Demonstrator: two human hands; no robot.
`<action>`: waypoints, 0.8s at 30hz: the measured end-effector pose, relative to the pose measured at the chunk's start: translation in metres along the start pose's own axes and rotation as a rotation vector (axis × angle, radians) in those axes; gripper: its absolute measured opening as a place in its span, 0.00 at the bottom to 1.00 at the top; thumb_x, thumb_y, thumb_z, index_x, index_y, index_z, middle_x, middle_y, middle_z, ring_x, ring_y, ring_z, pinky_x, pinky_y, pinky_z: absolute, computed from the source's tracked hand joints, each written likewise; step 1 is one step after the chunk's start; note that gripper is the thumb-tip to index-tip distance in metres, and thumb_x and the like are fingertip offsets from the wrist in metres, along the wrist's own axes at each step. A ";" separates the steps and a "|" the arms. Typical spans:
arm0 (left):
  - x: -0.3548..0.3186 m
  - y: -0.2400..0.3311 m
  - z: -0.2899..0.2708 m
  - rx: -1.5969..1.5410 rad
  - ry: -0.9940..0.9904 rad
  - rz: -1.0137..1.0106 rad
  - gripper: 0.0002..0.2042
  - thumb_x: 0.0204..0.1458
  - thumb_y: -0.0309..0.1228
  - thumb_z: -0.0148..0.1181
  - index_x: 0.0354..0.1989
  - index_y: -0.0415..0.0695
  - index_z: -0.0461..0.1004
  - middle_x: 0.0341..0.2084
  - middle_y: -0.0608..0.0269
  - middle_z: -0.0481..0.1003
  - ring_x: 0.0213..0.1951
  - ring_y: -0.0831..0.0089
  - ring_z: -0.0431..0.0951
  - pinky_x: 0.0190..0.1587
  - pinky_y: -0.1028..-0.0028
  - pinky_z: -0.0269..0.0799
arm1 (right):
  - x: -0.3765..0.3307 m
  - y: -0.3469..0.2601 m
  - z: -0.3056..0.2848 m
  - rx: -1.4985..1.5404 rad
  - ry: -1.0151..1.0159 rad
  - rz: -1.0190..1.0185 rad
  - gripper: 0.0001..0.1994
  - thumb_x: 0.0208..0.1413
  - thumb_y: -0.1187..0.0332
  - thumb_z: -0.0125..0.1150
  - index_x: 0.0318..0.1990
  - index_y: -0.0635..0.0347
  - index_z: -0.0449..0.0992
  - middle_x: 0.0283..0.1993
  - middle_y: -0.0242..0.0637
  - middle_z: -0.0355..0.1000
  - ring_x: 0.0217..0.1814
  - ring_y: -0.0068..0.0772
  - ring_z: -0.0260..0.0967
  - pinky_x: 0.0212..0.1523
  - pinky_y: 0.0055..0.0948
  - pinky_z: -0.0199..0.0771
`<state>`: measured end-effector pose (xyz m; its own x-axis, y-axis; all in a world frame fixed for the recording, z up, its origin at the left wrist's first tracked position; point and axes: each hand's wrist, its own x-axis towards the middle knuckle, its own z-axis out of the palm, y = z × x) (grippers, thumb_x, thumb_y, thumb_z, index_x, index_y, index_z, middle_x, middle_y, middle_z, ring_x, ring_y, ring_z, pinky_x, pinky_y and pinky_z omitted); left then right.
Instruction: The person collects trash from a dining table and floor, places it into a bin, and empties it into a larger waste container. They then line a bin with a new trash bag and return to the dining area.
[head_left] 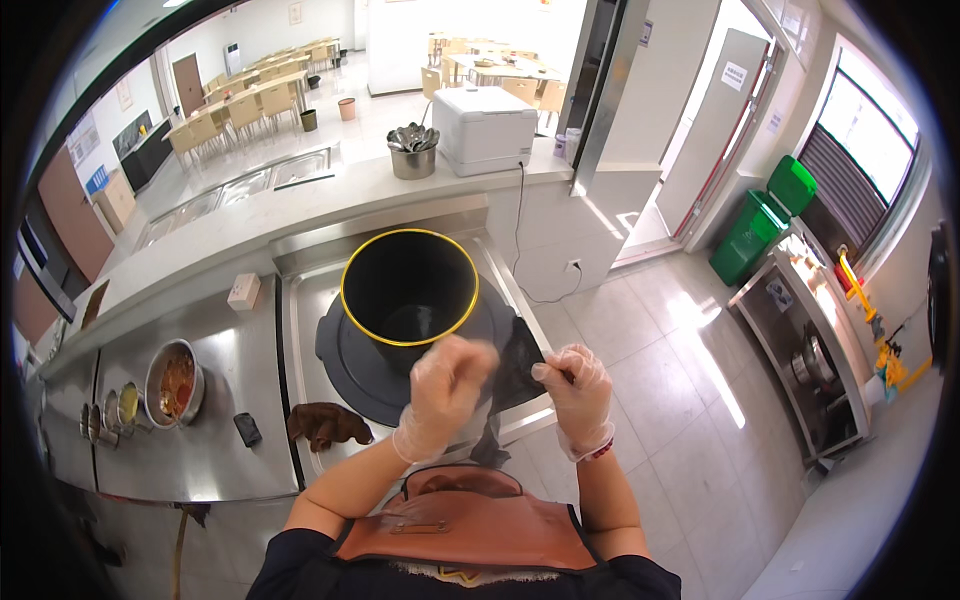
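Note:
A black bin [410,290] with a yellow rim stands upright on a dark grey round lid [350,365] on the steel counter. My left hand [440,395], in a clear plastic glove, is closed in front of the bin, its fingers smeared by motion. Black film runs right up to those fingers. On the right, my gloved right hand [578,395] pinches the edge of a thin black plastic bag [520,365]. The bag stretches between the two hands, and a loose strip of it hangs below. A brown crumpled cloth [325,425] lies left of my left forearm.
Left on the steel counter [215,340] are a metal bowl of reddish food [177,385], several small containers [128,405], a small black object [247,430] and a white box [243,291]. Behind, a ledge holds a cutlery pot [413,160] and a white appliance [485,130].

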<state>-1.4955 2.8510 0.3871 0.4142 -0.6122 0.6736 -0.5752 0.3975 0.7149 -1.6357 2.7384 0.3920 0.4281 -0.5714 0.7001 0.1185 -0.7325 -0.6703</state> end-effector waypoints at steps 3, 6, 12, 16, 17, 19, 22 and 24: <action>-0.007 0.009 0.009 -0.434 -0.225 -0.460 0.12 0.57 0.36 0.50 0.32 0.39 0.69 0.25 0.68 0.69 0.26 0.82 0.68 0.30 0.83 0.65 | -0.007 -0.002 0.009 -0.159 0.017 -0.191 0.11 0.36 0.77 0.68 0.24 0.59 0.68 0.20 0.34 0.64 0.21 0.32 0.62 0.22 0.26 0.62; 0.000 0.004 0.015 -0.591 -0.243 -0.624 0.09 0.56 0.33 0.52 0.34 0.39 0.69 0.25 0.68 0.69 0.27 0.82 0.68 0.31 0.83 0.66 | -0.010 -0.007 0.014 -0.224 -0.019 -0.283 0.14 0.35 0.77 0.69 0.22 0.56 0.66 0.20 0.33 0.64 0.19 0.34 0.63 0.19 0.28 0.61; -0.001 -0.011 0.017 -0.611 -0.256 -0.724 0.05 0.55 0.28 0.51 0.33 0.39 0.69 0.24 0.68 0.69 0.26 0.81 0.67 0.31 0.82 0.65 | -0.024 -0.001 0.014 -0.164 -0.117 -0.212 0.13 0.37 0.78 0.67 0.27 0.58 0.67 0.25 0.36 0.67 0.24 0.35 0.67 0.24 0.28 0.67; 0.001 -0.017 0.014 -0.652 -0.196 -0.727 0.06 0.56 0.29 0.50 0.33 0.40 0.69 0.23 0.67 0.69 0.25 0.81 0.68 0.31 0.82 0.66 | -0.034 0.003 0.012 0.025 -0.023 0.025 0.11 0.40 0.80 0.65 0.27 0.59 0.66 0.31 0.39 0.72 0.30 0.34 0.70 0.29 0.26 0.69; 0.000 -0.020 0.015 -0.677 -0.183 -0.718 0.06 0.56 0.30 0.49 0.33 0.40 0.69 0.23 0.67 0.69 0.25 0.81 0.68 0.31 0.82 0.66 | -0.034 0.005 0.013 0.018 -0.015 0.011 0.11 0.40 0.81 0.64 0.27 0.60 0.66 0.31 0.40 0.72 0.31 0.34 0.70 0.30 0.26 0.69; -0.002 -0.021 0.018 -0.644 -0.209 -0.723 0.05 0.56 0.29 0.50 0.33 0.40 0.69 0.24 0.68 0.69 0.24 0.81 0.68 0.30 0.82 0.66 | -0.035 0.007 0.013 0.013 -0.032 0.007 0.12 0.40 0.82 0.64 0.26 0.60 0.65 0.32 0.41 0.72 0.32 0.34 0.70 0.31 0.26 0.69; -0.001 -0.019 0.023 -0.621 -0.268 -0.757 0.04 0.55 0.28 0.52 0.34 0.40 0.68 0.24 0.68 0.69 0.24 0.82 0.68 0.29 0.82 0.67 | -0.038 0.009 0.014 -0.008 -0.092 -0.001 0.12 0.40 0.82 0.64 0.27 0.60 0.65 0.33 0.42 0.73 0.32 0.32 0.70 0.31 0.25 0.69; -0.002 -0.022 0.024 -0.620 -0.276 -0.783 0.04 0.54 0.26 0.53 0.35 0.40 0.68 0.24 0.69 0.69 0.24 0.82 0.68 0.29 0.82 0.67 | -0.037 0.015 0.014 -0.055 -0.110 -0.062 0.12 0.40 0.82 0.64 0.27 0.60 0.65 0.33 0.42 0.73 0.33 0.31 0.70 0.30 0.25 0.69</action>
<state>-1.5008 2.8268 0.3659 0.2945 -0.9551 -0.0324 0.2824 0.0546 0.9577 -1.6371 2.7540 0.3524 0.5179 -0.4828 0.7062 0.0993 -0.7860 -0.6102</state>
